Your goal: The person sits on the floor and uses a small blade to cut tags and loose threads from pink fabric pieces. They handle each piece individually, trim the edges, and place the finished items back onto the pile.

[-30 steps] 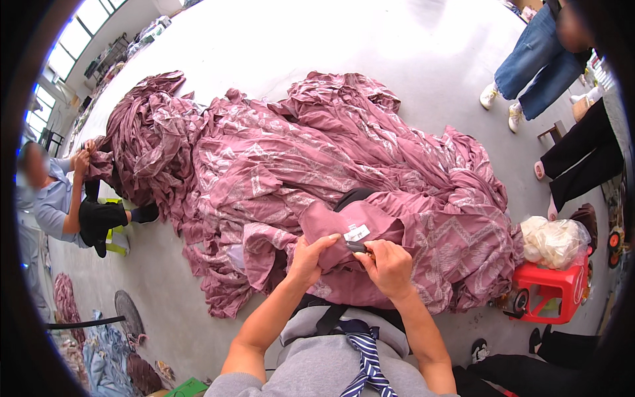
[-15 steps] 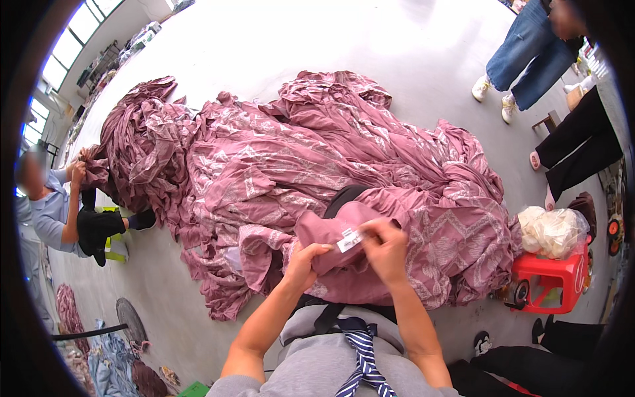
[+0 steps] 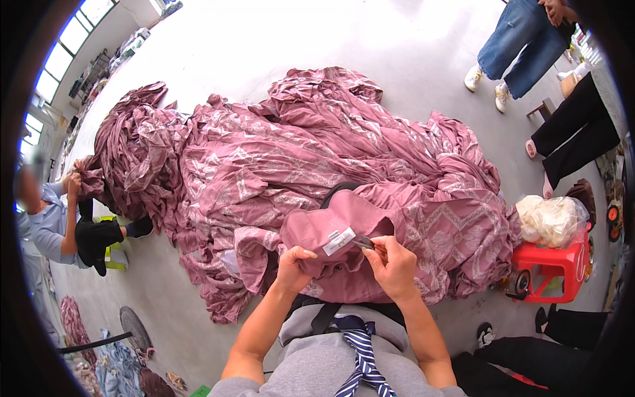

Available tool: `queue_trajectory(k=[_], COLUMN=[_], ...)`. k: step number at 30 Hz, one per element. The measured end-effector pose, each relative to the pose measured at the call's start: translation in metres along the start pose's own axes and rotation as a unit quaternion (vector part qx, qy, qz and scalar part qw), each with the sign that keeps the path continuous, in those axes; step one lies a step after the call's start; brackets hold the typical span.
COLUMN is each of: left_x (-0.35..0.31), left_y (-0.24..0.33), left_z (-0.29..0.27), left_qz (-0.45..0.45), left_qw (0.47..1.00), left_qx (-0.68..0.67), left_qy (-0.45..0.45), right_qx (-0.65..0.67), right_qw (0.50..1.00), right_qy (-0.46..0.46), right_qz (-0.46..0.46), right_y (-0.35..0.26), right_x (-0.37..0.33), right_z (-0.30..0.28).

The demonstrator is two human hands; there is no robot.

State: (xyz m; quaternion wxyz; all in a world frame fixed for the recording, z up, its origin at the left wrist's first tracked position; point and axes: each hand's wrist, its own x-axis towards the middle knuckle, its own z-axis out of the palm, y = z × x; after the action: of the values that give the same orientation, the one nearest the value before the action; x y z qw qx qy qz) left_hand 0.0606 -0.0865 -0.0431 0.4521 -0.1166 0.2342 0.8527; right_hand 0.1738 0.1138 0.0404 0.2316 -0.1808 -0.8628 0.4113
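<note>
Currently, at the near edge of the heap (image 3: 278, 152) on the floor (image 3: 423, 73), the left hand (image 3: 293, 270) pinches the left side of a pink cloth (image 3: 307, 228), while the right hand (image 3: 396, 268) pinches a dark tool (image 3: 363, 242), its tip by the right end of the cloth's white label (image 3: 338, 241).

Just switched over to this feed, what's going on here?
The person's left hand holds the edge of a mauve cloth bearing a white label, while the right hand holds a small dark tool right by that label. A patterned cloth heap sprawls across the floor. At far left, a co-worker's hands grip part of it.
</note>
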Motion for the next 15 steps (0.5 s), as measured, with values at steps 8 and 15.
queue_trajectory(k=[8,15], left_x=[0.001,-0.002], left_y=[-0.001,-0.002], left_z=[0.010,0.029], left_qz=[-0.025,-0.031], left_qw=[0.999,0.998], left_qx=[-0.043,-0.063], left_qy=[0.010,0.006], right_qx=[-0.027,-0.009], right_qw=[0.997,0.999], right_qy=[0.028,0.026], right_qz=[-0.061,-0.045], right_y=[0.008,0.013], right_x=[0.003,0.001], right_z=[0.012,0.014])
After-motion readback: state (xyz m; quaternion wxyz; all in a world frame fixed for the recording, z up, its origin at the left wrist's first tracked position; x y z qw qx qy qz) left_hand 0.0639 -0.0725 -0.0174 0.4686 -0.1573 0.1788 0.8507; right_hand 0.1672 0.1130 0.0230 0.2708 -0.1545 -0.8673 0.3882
